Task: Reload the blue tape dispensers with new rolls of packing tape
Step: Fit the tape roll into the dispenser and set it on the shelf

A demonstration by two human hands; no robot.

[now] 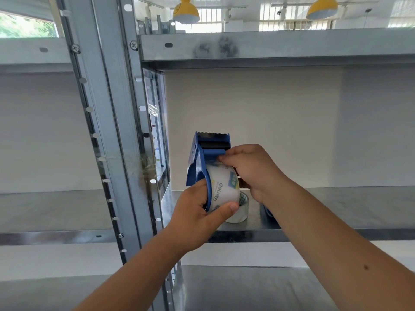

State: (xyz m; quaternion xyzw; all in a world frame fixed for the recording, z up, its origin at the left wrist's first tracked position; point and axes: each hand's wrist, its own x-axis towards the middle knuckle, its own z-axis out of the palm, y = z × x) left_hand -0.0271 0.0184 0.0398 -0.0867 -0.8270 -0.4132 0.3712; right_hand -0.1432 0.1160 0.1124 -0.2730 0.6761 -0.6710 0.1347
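Head camera: a blue tape dispenser [202,158] is held up in the middle of the view, in front of a metal shelf [336,209], with its toothed blade at 12 o'clock. A roll of tape [224,187] sits on its hub. The white wrapper reads "deli"; the smaller print is too small to read. The left hand [197,218] grips the dispenser and roll from 7 o'clock, thumb pressed across the roll's lower face. The right hand [249,169], coming from 4 o'clock with its fingers curled, pinches the top of the roll just under the blue crossbar. A second roll [241,209] stands on the shelf at 5 o'clock from the first. Two yellow lamps [186,10] hang at 12 and 2 o'clock.
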